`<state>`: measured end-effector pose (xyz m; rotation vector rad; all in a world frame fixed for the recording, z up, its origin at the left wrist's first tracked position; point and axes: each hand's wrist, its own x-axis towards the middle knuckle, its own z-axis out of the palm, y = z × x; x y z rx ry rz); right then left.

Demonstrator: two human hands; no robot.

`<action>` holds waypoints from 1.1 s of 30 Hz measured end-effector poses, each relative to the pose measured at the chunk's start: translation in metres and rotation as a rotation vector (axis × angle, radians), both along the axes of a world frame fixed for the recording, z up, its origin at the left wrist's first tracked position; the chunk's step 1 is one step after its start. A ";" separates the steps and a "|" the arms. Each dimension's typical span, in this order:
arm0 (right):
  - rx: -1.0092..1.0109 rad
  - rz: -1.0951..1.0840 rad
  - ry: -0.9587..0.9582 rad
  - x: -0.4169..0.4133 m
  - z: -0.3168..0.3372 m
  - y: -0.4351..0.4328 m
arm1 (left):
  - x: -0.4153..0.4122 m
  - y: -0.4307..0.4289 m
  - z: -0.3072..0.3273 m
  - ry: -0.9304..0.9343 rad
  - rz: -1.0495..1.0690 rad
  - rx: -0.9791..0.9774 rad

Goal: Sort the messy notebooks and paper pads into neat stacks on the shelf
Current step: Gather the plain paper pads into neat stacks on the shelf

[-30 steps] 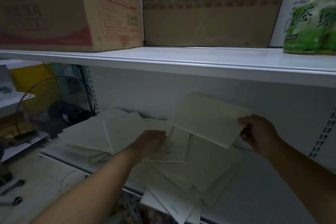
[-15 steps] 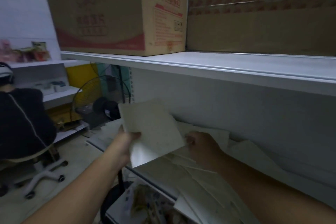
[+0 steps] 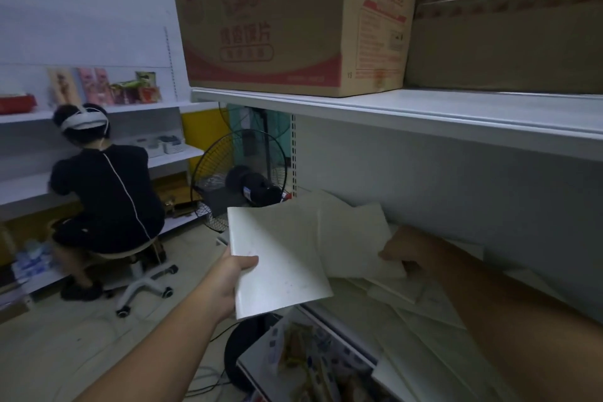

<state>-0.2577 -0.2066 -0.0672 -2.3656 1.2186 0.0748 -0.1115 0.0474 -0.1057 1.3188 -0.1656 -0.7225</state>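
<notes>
Shelving fills the right side of the view: an upper shelf (image 3: 424, 111) carries a printed cardboard box (image 3: 277, 19) with a plain box (image 3: 509, 42) touching its right side, and below it the lower shelf (image 3: 342, 334) carries the paper goods. To the left, well apart from the shelving, a seated person (image 3: 107, 192) in black sits on a wheeled stool facing other white shelves, and a floor fan (image 3: 241, 179) stands between that person and the lower shelf. On the lower shelf, loose pads (image 3: 424, 320) lie overlapping at different angles, unstacked. A white notebook (image 3: 280, 258) is held in the air just in front of the shelf's left end, tilted, its near corner hanging past the shelf's front edge. Behind it, overlapping its right edge, a second pad (image 3: 352, 238) is lifted at an angle above the loose pads. The left hand (image 3: 228, 281) grips the white notebook at its left edge, thumb pressed on the cover and the other fingers hidden beneath. The right hand (image 3: 408, 251) holds the second pad at its near right corner, its fingers curled round the edge.
</notes>
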 end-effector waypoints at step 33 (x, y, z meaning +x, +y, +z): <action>-0.096 0.067 0.055 -0.046 -0.015 -0.044 | -0.027 -0.019 -0.014 0.201 -0.109 -0.033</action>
